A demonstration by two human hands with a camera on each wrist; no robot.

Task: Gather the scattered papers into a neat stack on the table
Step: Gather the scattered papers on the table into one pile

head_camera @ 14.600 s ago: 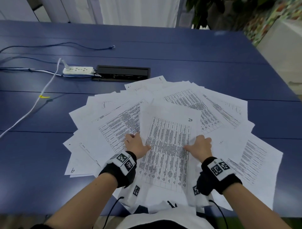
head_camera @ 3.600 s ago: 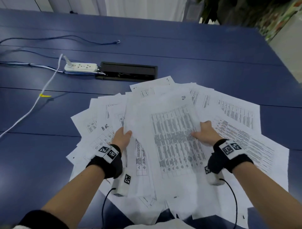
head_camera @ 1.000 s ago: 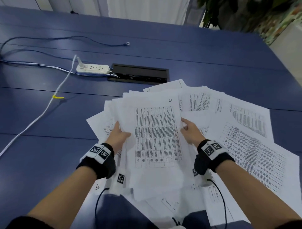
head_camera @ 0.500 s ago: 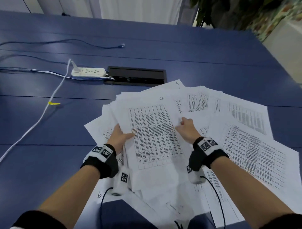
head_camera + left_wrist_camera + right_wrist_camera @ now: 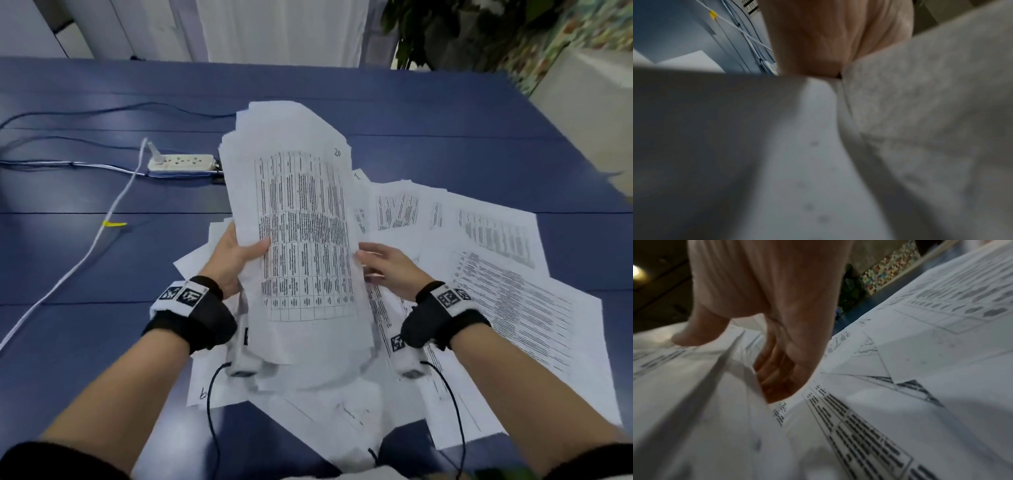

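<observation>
A bundle of printed papers (image 5: 301, 222), its top sheet marked 20, is lifted off the blue table (image 5: 85, 342) and bows upward. My left hand (image 5: 233, 257) grips its left edge, thumb on top. My right hand (image 5: 387, 270) holds the right edge. In the right wrist view the right hand (image 5: 766, 296) has its thumb on the bundle (image 5: 684, 386) and its fingers curled beneath. The left wrist view shows the left hand (image 5: 828, 40) against the bundle (image 5: 920, 113), blurred. Several loose papers (image 5: 496, 274) lie fanned on the table to the right and below.
A white power strip (image 5: 181, 162) lies at the back left, with a white cable (image 5: 85, 253) carrying a yellow tag (image 5: 114, 224) running toward the near left. Thin blue cables (image 5: 102, 109) cross the far table. A plant (image 5: 445, 31) stands beyond the far edge.
The bundle has risen from the table and tilted up away from me, bowing in the middle. Both hands rose with it; the loose sheets on the right stayed put.
</observation>
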